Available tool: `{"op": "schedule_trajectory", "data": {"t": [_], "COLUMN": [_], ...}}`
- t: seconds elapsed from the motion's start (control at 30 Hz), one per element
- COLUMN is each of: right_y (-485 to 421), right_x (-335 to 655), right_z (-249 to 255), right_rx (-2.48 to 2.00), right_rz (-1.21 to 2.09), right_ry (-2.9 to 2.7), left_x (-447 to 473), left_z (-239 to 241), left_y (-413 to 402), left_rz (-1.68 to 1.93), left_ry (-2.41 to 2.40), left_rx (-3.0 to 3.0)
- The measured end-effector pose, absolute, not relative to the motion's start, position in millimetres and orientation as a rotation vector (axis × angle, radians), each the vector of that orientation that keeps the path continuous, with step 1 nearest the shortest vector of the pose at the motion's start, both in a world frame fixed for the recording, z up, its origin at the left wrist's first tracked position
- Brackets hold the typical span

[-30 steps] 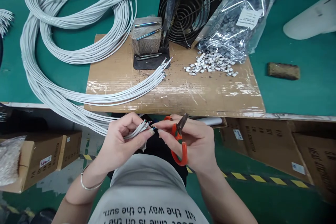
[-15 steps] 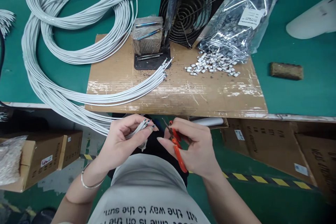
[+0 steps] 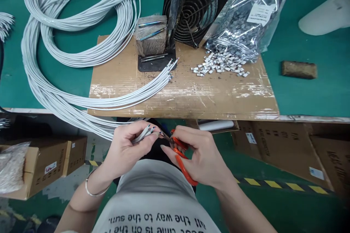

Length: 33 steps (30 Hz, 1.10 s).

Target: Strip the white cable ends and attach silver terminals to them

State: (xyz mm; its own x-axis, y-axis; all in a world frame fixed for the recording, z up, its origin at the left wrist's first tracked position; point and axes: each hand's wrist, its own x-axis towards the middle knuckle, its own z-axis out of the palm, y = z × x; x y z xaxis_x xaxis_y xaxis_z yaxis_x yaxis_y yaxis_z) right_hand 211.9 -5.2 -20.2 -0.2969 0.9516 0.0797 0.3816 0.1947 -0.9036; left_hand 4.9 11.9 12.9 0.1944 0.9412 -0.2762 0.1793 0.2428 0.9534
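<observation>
My left hand (image 3: 133,143) is closed around the ends of several white cables (image 3: 142,134), with coloured wire tips poking out between thumb and forefinger. In my right hand (image 3: 198,153) is a pair of small scissors-like snips with orange handles (image 3: 183,165). The blades of the snips reach the wire tips beside my left thumb; whether they touch a wire is too small to tell. Both hands are in front of the table edge, above my lap. Another part of the cable bundle (image 3: 117,102) lies on the cardboard sheet (image 3: 218,96), its ends fanned out.
Small white connectors (image 3: 221,63) lie piled by a clear plastic bag (image 3: 246,18). A black fan (image 3: 193,14) and a wrapped block (image 3: 151,42) with metal rods stand at the back. Cardboard boxes (image 3: 284,149) are under the table. A brown block (image 3: 299,70) rests at right.
My right hand has moved left with the snips, bringing their blades to the wire tips at my left hand. The left hand keeps its hold on the cables.
</observation>
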Motion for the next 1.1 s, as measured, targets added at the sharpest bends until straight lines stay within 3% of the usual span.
{"op": "schedule_trajectory", "data": {"t": [0.5, 0.73, 1.1], "right_y": [-6.7, -9.3, -7.0], "right_x": [203.3, 207.2, 207.9], "right_z": [-18.3, -29.0, -18.0], "right_rx": [-1.314, -1.471, -1.296], "right_rz": [1.015, 1.049, 1.079], "right_ry": [-1.757, -1.489, -1.776], "left_x": [10.7, 10.1, 9.2], "left_z": [6.8, 6.8, 5.1], "left_y": [7.5, 3.1, 3.6], "left_rz": [0.932, 1.041, 0.998], "left_ry": [1.336, 1.34, 1.293], "left_rx": [1.389, 1.459, 1.317]}}
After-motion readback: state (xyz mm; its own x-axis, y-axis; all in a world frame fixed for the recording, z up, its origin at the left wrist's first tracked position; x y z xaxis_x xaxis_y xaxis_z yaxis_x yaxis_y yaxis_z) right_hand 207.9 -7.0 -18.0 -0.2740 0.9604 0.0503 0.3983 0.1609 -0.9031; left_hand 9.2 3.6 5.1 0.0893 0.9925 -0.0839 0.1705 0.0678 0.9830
